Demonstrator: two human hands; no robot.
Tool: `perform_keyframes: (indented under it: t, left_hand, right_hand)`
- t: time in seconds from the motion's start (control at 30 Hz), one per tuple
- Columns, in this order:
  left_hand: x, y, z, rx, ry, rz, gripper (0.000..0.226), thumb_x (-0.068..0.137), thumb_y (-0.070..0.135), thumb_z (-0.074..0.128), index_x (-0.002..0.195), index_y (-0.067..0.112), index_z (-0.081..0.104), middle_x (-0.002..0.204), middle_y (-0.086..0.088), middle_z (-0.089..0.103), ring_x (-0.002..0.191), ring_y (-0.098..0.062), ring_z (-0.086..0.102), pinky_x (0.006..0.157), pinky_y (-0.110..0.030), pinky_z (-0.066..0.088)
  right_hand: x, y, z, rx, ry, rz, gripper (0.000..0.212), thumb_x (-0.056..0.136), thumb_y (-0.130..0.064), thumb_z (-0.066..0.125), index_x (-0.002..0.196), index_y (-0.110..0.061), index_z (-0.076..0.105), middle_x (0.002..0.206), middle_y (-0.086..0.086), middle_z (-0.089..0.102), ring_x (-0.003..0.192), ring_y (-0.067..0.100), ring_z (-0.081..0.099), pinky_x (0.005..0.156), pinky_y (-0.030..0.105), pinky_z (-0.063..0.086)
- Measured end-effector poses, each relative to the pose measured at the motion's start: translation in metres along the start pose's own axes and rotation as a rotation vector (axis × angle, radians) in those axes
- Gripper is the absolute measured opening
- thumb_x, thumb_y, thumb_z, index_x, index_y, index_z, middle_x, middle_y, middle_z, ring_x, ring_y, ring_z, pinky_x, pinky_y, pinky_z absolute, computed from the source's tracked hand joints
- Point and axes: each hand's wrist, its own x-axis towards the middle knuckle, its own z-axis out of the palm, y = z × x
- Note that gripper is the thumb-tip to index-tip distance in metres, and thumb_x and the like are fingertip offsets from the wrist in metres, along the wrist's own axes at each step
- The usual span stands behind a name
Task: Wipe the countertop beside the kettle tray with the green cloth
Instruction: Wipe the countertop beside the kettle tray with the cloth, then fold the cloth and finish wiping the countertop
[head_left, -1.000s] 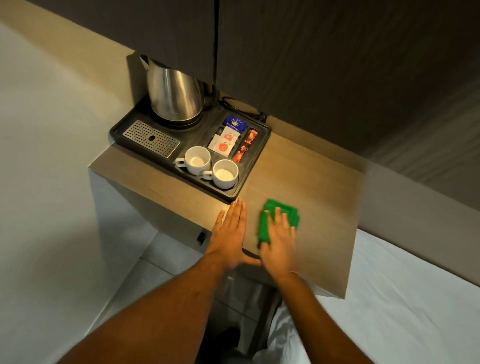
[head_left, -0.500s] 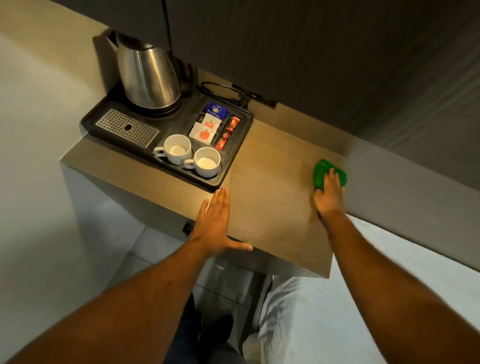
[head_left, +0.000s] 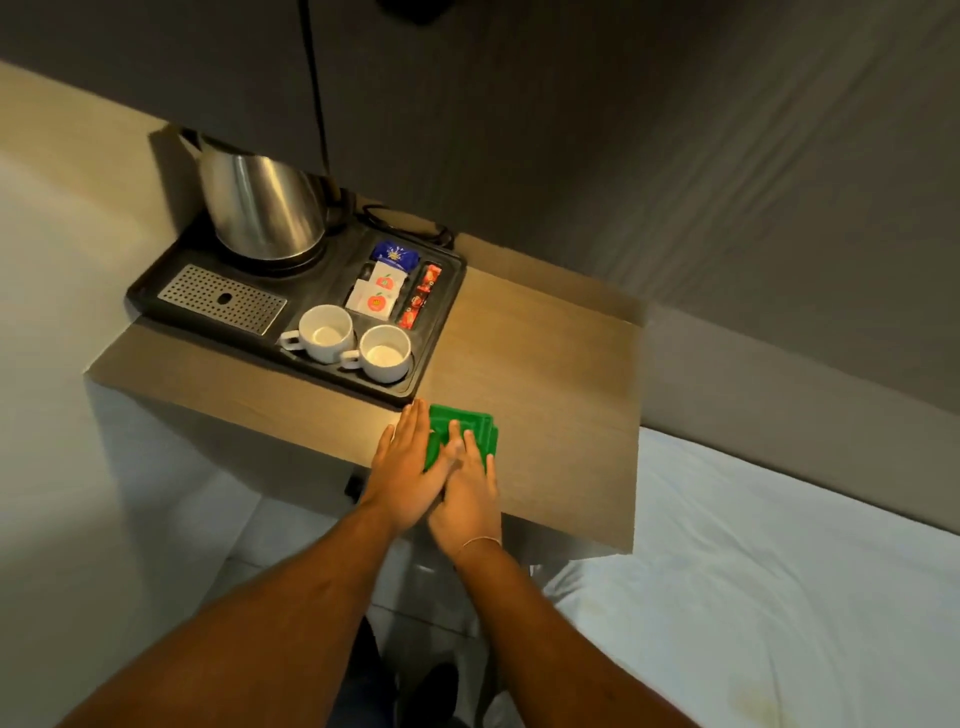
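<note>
The folded green cloth (head_left: 457, 427) lies on the wooden countertop (head_left: 545, 374) near its front edge, just right of the black kettle tray (head_left: 322, 283). My right hand (head_left: 467, 493) presses flat on the cloth, fingers spread over it. My left hand (head_left: 408, 470) rests flat and open on the counter right beside it, thumb overlapping the right hand and the cloth's left edge. The cloth's near part is hidden under my hands.
The tray holds a steel kettle (head_left: 260, 208), two white cups (head_left: 324, 332), sachets (head_left: 379, 291) and a drip grille (head_left: 223, 299). Dark cabinets hang above the counter. A white bed (head_left: 779, 571) lies to the right, below counter level. A cable (head_left: 410, 221) runs behind the tray.
My right hand has swept the cloth from the counter's far right back to the front, next to my left hand. The left hand has stayed flat near the tray's front corner.
</note>
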Motion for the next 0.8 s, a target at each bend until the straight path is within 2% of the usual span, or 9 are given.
perform_keyframes:
  t: [0.13,0.27,0.33,0.4,0.5,0.57,0.63,0.7,0.8]
  left_hand:
    - [-0.011,0.010,-0.011,-0.082,0.064,-0.017,0.077,0.108,0.058,0.030,0.169,0.017,0.006,0.179,-0.006,0.011,0.164,-0.016,0.002,0.131,-0.036,0.000]
    - [-0.048,0.003,-0.040,-0.051,0.330,-0.057,0.089,0.098,0.070,0.022,0.168,0.014,0.021,0.175,-0.008,0.024,0.163,-0.020,0.016,0.131,-0.039,0.010]
    - [-0.076,-0.015,-0.063,0.054,0.407,-0.044,0.089,0.098,0.071,0.025,0.166,0.012,0.028,0.173,-0.008,0.030,0.162,-0.020,0.019,0.131,-0.040,0.012]
    - [-0.112,-0.037,-0.085,0.164,0.451,-0.078,0.090,0.101,0.074,0.021,0.164,0.011,0.034,0.171,-0.007,0.035,0.161,-0.022,0.024,0.130,-0.043,0.018]
    - [-0.192,-0.078,-0.116,0.263,0.480,-0.305,0.100,0.097,0.079,0.003,0.165,0.012,0.032,0.172,-0.007,0.032,0.161,-0.024,0.025,0.130,-0.041,0.015]
    - [-0.262,-0.101,-0.128,0.314,0.510,-0.476,0.107,0.090,0.083,-0.010,0.167,0.016,0.022,0.176,-0.002,0.021,0.164,-0.020,0.013,0.131,-0.035,0.003]
    - [-0.337,-0.119,-0.132,0.322,0.583,-0.621,0.113,0.083,0.085,-0.019,0.169,0.018,0.012,0.178,0.003,0.009,0.165,-0.017,0.003,0.131,-0.034,-0.004]
    - [-0.398,-0.133,-0.129,0.264,0.666,-0.769,0.112,0.081,0.084,-0.020,0.169,0.020,0.005,0.178,0.004,0.002,0.164,-0.014,-0.003,0.132,-0.035,-0.005]
    - [-0.481,-0.154,-0.115,0.090,0.896,-0.997,0.099,0.090,0.078,-0.007,0.169,0.020,0.004,0.179,0.002,0.001,0.164,-0.014,-0.003,0.133,-0.038,-0.003]
  right_hand:
    - [0.000,-0.021,-0.030,0.004,-0.026,-0.035,0.066,0.099,-0.023,0.045,0.160,-0.018,0.021,0.170,0.001,0.019,0.158,0.017,0.008,0.129,0.041,0.003]
    - [-0.012,-0.054,-0.035,0.218,-0.030,-0.166,0.055,0.101,-0.027,0.047,0.154,-0.018,0.037,0.166,0.005,0.031,0.154,0.019,0.025,0.125,0.040,0.025]
    - [-0.022,-0.076,-0.026,0.294,-0.109,-0.239,0.048,0.095,-0.026,0.052,0.143,-0.022,0.050,0.159,0.005,0.044,0.147,0.020,0.038,0.121,0.039,0.034]
    - [-0.031,-0.096,-0.008,0.342,-0.221,-0.288,0.042,0.092,-0.028,0.055,0.134,-0.029,0.056,0.149,0.005,0.054,0.138,0.024,0.050,0.114,0.043,0.042]
    - [-0.057,-0.145,0.030,0.377,-0.369,-0.340,0.050,0.093,-0.030,0.057,0.143,-0.024,0.054,0.145,0.009,0.060,0.132,0.029,0.057,0.106,0.039,0.045]
    - [-0.086,-0.180,0.060,0.357,-0.484,-0.378,0.038,0.098,-0.022,0.057,0.136,-0.021,0.059,0.135,0.015,0.066,0.124,0.035,0.062,0.099,0.041,0.048]
    - [-0.122,-0.211,0.094,0.300,-0.612,-0.438,0.029,0.101,-0.031,0.055,0.129,-0.021,0.059,0.128,0.017,0.068,0.119,0.036,0.064,0.099,0.043,0.050]
    - [-0.159,-0.236,0.122,0.241,-0.732,-0.476,0.030,0.101,-0.032,0.057,0.128,-0.018,0.055,0.127,0.017,0.067,0.113,0.031,0.064,0.100,0.040,0.048]
    - [-0.227,-0.277,0.161,0.107,-0.908,-0.586,0.036,0.100,-0.022,0.058,0.132,-0.009,0.047,0.125,0.018,0.064,0.100,0.022,0.057,0.091,0.032,0.044]
